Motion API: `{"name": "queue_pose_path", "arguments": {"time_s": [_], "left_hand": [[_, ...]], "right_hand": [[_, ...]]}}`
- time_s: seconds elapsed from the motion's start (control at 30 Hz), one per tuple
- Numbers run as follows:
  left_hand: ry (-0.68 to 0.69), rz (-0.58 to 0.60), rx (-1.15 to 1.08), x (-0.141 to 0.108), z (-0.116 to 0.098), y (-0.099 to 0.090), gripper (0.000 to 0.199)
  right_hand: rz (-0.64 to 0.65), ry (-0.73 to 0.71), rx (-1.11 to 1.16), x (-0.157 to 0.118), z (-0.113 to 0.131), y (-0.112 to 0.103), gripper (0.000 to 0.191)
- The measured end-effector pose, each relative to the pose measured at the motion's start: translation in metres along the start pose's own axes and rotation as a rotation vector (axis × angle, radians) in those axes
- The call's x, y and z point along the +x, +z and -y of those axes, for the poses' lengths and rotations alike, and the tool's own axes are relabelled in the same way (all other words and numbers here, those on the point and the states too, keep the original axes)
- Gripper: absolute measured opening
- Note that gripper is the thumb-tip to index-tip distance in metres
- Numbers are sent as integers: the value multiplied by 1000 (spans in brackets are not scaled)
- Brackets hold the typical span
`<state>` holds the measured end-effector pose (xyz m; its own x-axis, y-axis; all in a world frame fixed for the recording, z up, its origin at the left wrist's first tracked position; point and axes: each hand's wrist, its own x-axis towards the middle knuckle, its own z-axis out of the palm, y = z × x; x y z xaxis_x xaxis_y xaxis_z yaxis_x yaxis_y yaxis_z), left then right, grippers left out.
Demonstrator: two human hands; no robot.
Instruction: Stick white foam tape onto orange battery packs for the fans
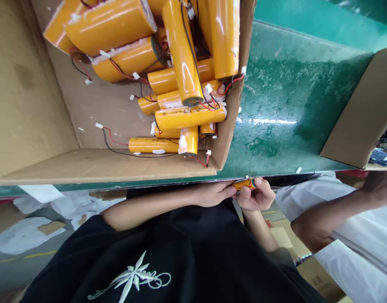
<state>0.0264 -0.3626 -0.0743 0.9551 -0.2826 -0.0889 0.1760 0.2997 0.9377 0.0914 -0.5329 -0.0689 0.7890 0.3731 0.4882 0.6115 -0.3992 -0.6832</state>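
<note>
Both hands pinch a small orange cell (244,184) betw. them: left grip (214,193), right grip (256,195). Glossy cylinder; green desk (291,105) edge just beyond.

One head-worn view — steeply down, close over the cardboard box (111,166) and green table (291,109).

Small orange cylindrical battery cell (243,184), glossy wrap, lying roughly level, pinched at both ends between fingertips of left hand (212,193) and right hand (256,195), just below the green desk (291,105) edge, a white scrap at top.
</note>
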Motion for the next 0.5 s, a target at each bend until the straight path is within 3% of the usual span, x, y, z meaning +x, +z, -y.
{"name": "queue_pose_path", "arguments": {"time_s": [0.13,0.23,0.33,0.5], "left_hand": [[-20,25,68,-2,-8,-5,60],[-23,-83,113,-1,-19,-10,65],[-22,-222,110,4,-28,-12,57],[3,-350,69,11,-25,-1,56]], "right_hand": [[-2,-64,7,9,1,-1,37],[-23,-88,1,11,3,0,38],[-26,-100,-31,12,3,3,36],[-10,-97,-45,14,3,2,35]]}}
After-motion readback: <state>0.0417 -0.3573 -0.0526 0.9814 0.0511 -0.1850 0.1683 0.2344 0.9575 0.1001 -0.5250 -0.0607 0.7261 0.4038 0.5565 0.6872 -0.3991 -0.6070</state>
